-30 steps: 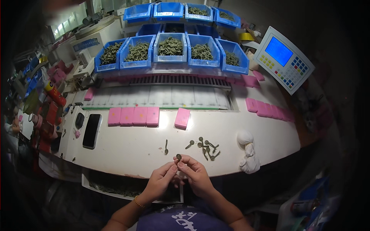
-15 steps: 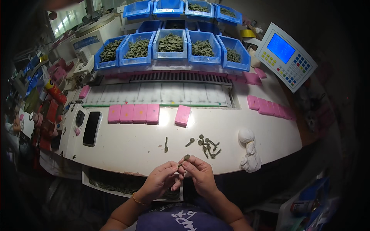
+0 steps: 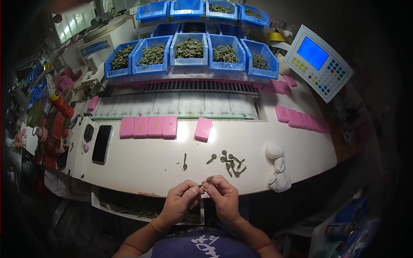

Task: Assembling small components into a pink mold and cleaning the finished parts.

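Note:
My left hand (image 3: pixel 180 201) and my right hand (image 3: pixel 223 197) meet at the near edge of the white table (image 3: pixel 142 165). Between their fingertips they pinch one small dull-green metal part (image 3: pixel 206 180) with a round head and thin stem. Just beyond the hands lies a loose cluster of several similar parts (image 3: pixel 230 162). A single part (image 3: pixel 185 161) lies alone to the left of the cluster.
Pink blocks (image 3: pixel 149 127) sit in a row mid-table, more pink blocks (image 3: pixel 301 118) at right. Blue bins (image 3: pixel 189 49) of green parts line the back. A control panel with blue screen (image 3: pixel 317 60) stands right. A black phone (image 3: pixel 102 144) lies left, a white knotted cloth (image 3: pixel 277 165) right.
Both hands have drawn slightly nearer to me along the table edge, and the part between the fingers has turned from upright to lying more sideways.

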### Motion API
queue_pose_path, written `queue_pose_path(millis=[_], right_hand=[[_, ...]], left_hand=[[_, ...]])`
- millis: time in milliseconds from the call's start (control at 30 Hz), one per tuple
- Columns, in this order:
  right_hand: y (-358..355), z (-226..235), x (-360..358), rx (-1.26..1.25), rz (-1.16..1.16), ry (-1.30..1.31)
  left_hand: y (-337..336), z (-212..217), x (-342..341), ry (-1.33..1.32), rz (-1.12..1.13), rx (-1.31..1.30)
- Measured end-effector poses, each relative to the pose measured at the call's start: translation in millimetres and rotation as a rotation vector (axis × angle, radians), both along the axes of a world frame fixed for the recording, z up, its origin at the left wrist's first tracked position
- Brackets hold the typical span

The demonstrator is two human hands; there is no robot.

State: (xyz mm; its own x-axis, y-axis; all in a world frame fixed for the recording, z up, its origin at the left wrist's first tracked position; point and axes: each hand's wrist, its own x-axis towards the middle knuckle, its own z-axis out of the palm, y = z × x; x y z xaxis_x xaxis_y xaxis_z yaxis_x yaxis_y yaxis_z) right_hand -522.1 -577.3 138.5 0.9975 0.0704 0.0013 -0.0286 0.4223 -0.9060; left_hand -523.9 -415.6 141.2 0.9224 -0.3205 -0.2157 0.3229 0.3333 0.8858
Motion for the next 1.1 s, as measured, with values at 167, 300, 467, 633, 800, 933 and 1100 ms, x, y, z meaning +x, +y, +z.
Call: queue_pose_path(millis=[167,300,467,633,800,933,1100], right_hand=[[1,1,0,0.045,-0.003,0.013],[3,-3,-1,-0.084,-0.047,-0.094],[3,-6,-2,-0.145,-0.096,-0.172],[4,-8,-1,-0.116,-0.111,-0.17],[2,-4,-3,-0.4,-0.186,-0.291],[2,4,1,-0.921,-0.371,-0.808],[1,1,6,-0.996,-0.364,-0.888]], left_hand=[[-4,13,-3,-0.046,0.055,0.097],[-5,8,-3,-0.128,0.088,0.201],[-8,9,-3,-0.18,0.104,0.203],[-7,7,-2,-0.179,0.107,0.231],[-7,7,-2,-0.245,0.131,0.312],[-9,11,-2,-0.186,0.179,0.359],[-10,13,-4,-0.455,0.284,0.778]])
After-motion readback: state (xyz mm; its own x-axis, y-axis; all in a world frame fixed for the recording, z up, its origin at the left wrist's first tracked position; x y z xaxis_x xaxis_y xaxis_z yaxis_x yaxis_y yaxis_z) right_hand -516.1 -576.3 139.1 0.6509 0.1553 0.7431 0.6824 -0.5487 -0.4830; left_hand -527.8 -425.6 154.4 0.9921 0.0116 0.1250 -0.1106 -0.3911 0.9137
